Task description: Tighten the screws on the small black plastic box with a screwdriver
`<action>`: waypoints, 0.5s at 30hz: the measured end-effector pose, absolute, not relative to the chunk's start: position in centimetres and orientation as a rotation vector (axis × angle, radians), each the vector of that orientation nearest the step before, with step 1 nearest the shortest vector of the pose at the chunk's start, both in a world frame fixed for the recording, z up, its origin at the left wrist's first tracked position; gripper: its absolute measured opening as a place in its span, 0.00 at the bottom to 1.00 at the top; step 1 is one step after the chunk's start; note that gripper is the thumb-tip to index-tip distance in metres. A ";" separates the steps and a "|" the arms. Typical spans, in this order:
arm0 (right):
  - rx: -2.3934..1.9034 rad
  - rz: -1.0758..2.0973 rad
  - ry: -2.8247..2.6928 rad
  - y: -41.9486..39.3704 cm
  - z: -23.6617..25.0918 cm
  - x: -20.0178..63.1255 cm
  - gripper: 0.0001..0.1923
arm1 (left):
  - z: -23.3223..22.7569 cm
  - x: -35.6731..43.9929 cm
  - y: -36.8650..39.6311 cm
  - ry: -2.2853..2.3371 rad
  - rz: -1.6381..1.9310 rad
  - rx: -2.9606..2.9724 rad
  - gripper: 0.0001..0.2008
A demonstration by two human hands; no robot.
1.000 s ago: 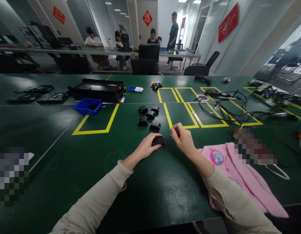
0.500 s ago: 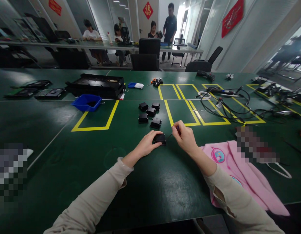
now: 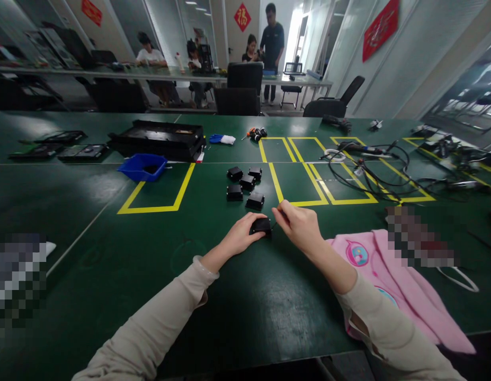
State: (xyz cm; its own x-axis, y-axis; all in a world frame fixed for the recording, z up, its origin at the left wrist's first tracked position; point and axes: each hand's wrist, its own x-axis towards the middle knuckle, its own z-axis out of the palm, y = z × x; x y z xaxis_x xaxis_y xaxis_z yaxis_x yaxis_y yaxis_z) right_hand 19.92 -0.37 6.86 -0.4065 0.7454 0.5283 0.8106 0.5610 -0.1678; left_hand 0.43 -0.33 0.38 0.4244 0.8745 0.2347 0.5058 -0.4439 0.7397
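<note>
On the green table, my left hand point(image 3: 244, 232) grips a small black box point(image 3: 262, 226), thumb at its near side and fingers over its far side. A screwdriver point(image 3: 274, 224) is pinched in my right hand point(image 3: 296, 222); its thin shaft slants down to the box's right edge. Most of the screwdriver's handle is hidden by my fingers, and I cannot make out exactly where the tip sits. Just beyond lie several similar black boxes, the closest one point(image 3: 255, 200) close to my left fingertips.
Yellow tape outlines mark the table. A blue bin point(image 3: 142, 168) stands left before a large black casing point(image 3: 158, 138). Black cables point(image 3: 368, 164) sprawl right. A pink cloth point(image 3: 372, 259) lies under my right forearm. Gloves point(image 3: 222, 139) rest farther back. People are at a far desk.
My right hand has come lower and slightly left, closer to the box, and its wrist has turned, hiding more of the screwdriver. My left hand and the box stay nearly still.
</note>
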 end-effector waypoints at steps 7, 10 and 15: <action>-1.332 -0.031 -2.315 -0.3 7.3 19.7 0.12 | 0.2 0.3 -0.2 1.171 0.823 2.102 0.20; -1.355 -0.011 -2.330 -0.2 7.6 19.7 0.10 | 0.2 0.3 -0.2 1.170 0.822 2.102 0.20; -1.356 -0.071 -2.387 -0.1 8.4 19.6 0.11 | 0.4 0.3 -0.2 1.173 0.819 2.105 0.20</action>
